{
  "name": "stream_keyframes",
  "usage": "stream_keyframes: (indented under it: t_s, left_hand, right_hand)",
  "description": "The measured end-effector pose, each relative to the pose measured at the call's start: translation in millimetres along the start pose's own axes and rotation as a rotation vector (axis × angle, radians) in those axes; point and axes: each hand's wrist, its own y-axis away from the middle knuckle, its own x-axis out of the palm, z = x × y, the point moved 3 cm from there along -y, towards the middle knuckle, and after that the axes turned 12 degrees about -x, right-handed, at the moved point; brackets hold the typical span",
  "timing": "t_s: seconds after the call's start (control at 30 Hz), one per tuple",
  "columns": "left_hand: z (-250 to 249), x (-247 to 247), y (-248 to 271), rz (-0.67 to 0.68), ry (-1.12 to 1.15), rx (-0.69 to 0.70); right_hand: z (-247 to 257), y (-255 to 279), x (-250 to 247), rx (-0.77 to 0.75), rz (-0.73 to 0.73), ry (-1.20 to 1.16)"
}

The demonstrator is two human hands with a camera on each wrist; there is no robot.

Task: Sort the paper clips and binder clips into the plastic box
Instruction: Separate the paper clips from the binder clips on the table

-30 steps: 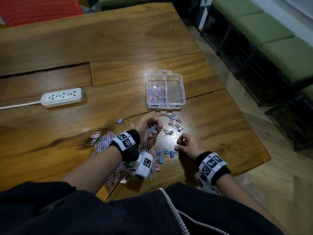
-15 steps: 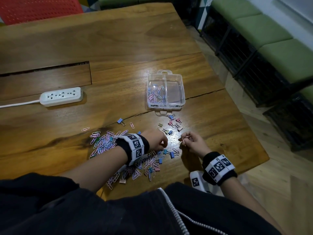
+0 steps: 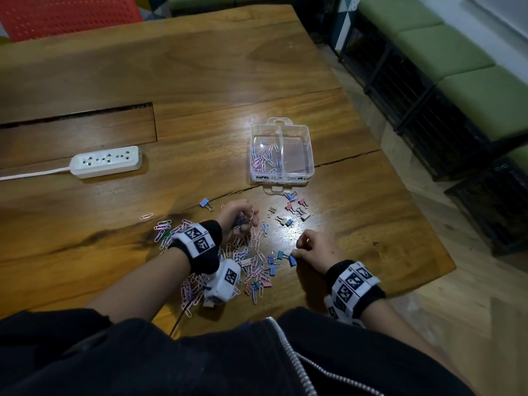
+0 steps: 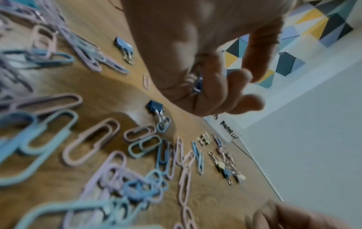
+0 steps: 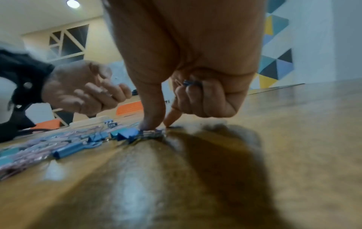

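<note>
since half a second ago we see the left hand (image 3: 238, 217) lifted off the pile with clips gathered in its curled fingers, and the right hand (image 3: 315, 248) dropped from its raised pinch to the desk (image 3: 200, 81).

largest first: the desk carries everything. the plastic box (image 3: 310, 155) stands open beyond the hands, its left compartment holding paper clips, its right compartment apparently empty. the paper clips (image 3: 251, 264) lie in a loose heap between and under the wrists; more show close up in the left wrist view (image 4: 94, 142). the binder clips (image 3: 295, 208) lie in a small group just before the box, others (image 3: 281, 256) beside the right hand.

hands: left closed round several paper clips; right with thumb and forefinger pressed on a blue binder clip (image 5: 128, 134), a further clip tucked under its curled fingers.

handling, as we judge it: both kinds are light and stiff. paper clips are thin, flat and slippery on the desk, prone to interlock; we would scoop or pinch them edgewise. binder clips are bulkier; we would take them by the folded body or the wire handles.
</note>
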Motion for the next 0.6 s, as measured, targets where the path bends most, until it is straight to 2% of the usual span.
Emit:
stream_keyframes:
  t_s: [0.03,0.1,0.2,0.27,0.4,0.5,0.6]
  left_hand:
    - [-1,-2,1,-0.026,-0.015,-0.011]
    - [-3,-3,3,-0.144,-0.223,-0.038]
    - [-2,-3,2,-0.335,-0.735,-0.018]
    - [5,-3,0,-0.395,-1.027,0.002]
    - [17,-1,7,-0.498,-1.318,-0.057]
    - [22,3,11,-0.617,-1.420,-0.092]
    - [28,9,10,-0.640,-1.390,-0.105]
  right_hand:
    - [2,0,1,-0.018,0.013,0.044]
    - [6,-1,2,-0.019,0.052,0.071]
    - [7,-3,5,-0.006,0.099,0.129]
    - [5,-4,8,-0.039,0.106,0.205]
    - [-1,-2,12,-0.083,0.083,0.275]
    - [-3,-2,4,-0.040,-0.062,0.036]
    - [2,-5,-5,0.043,-0.144,-0.431]
